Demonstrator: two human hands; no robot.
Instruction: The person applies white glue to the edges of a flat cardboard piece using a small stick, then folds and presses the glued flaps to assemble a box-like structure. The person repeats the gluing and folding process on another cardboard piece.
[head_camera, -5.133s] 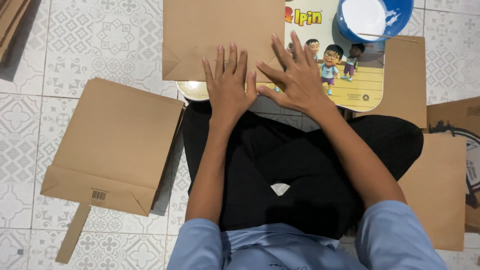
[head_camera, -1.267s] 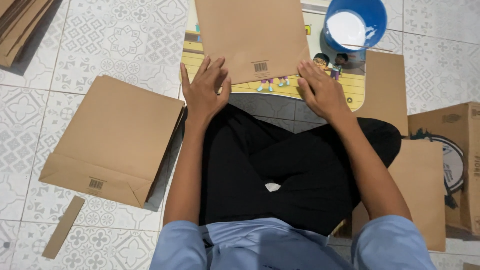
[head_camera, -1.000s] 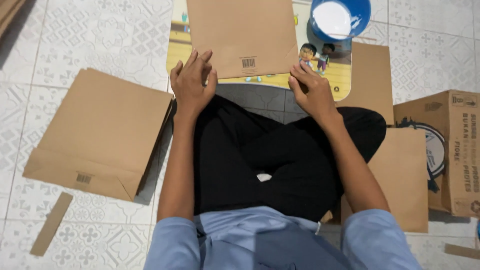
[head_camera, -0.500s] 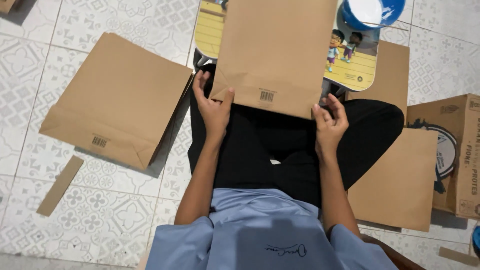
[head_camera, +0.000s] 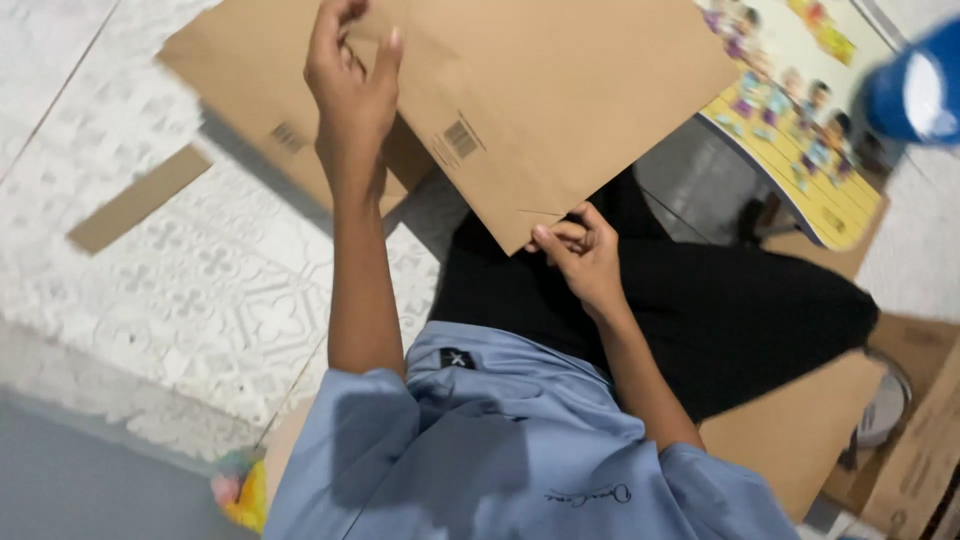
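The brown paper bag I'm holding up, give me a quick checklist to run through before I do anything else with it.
1. Left hand grips the flat brown paper bag at its side edge: ok.
2. Right hand pinches the bag's lower corner: ok.
3. Bag lifted off the lap, tilted: ok.
4. Bag free of tears or creases: cannot tell, the picture is blurred.
5. Blue bowl stands apart from the bag: ok.
6. Second paper bag lies flat on the tiled floor, partly under the held one: ok.
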